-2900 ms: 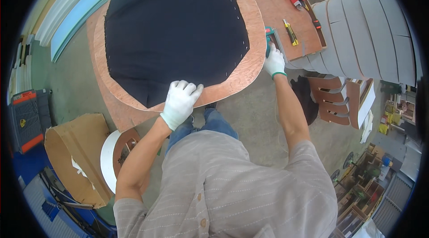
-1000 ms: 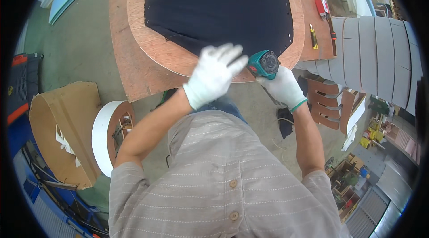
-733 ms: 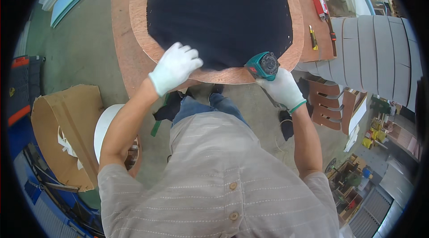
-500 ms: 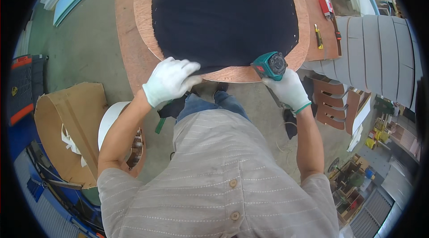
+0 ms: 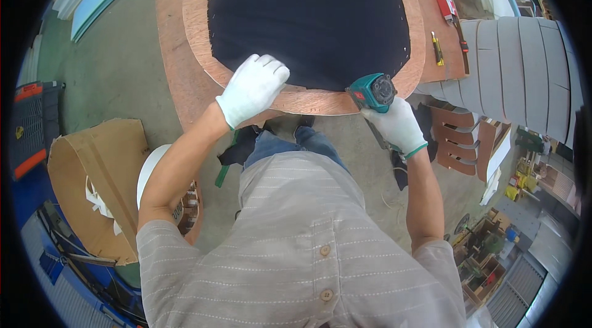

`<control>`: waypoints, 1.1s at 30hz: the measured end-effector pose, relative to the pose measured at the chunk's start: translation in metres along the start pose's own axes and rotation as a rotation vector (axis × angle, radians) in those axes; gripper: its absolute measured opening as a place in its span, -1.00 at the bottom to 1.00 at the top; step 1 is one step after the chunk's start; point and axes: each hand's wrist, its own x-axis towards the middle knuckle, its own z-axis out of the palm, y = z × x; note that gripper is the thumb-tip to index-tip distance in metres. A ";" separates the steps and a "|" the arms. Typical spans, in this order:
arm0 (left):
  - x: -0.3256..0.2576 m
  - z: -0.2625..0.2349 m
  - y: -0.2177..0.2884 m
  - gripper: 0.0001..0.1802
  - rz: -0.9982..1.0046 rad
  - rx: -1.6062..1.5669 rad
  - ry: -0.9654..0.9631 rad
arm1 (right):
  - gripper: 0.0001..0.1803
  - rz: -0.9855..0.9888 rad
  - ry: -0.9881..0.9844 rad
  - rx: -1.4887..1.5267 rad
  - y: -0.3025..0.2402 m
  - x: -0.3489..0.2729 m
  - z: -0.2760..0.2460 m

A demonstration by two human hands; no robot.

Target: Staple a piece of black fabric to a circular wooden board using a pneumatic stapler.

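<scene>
Black fabric [image 5: 308,20] lies over a rounded plywood panel [image 5: 196,26], with small staples along its side edges. At the fabric's near edge my left hand [image 5: 254,86], in a white glove, is closed with curled fingers; the fingertips and the cloth they grip are mostly hidden. My right hand [image 5: 399,126], also gloved, is wrapped round the handle of a green and black staple gun [image 5: 373,90]. The gun's front end is at the near edge of the fabric, right of my left hand; its tip is hidden.
On the wooden board to the right are a yellow cutter knife [image 5: 437,49] and a red and white box [image 5: 445,5]. Grey curved panels [image 5: 518,63] stand beyond. Left on the floor are a cardboard piece [image 5: 102,186] and a dark case [image 5: 34,124].
My left hand has moved up and slightly right onto the fabric, its fingers now curled in. The near fabric edge is drawn back, baring more plywood. The staple gun is nearly still.
</scene>
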 end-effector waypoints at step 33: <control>-0.040 0.003 0.006 -0.60 0.009 -0.069 -0.039 | -0.73 -0.179 0.049 -0.036 -0.015 0.002 0.024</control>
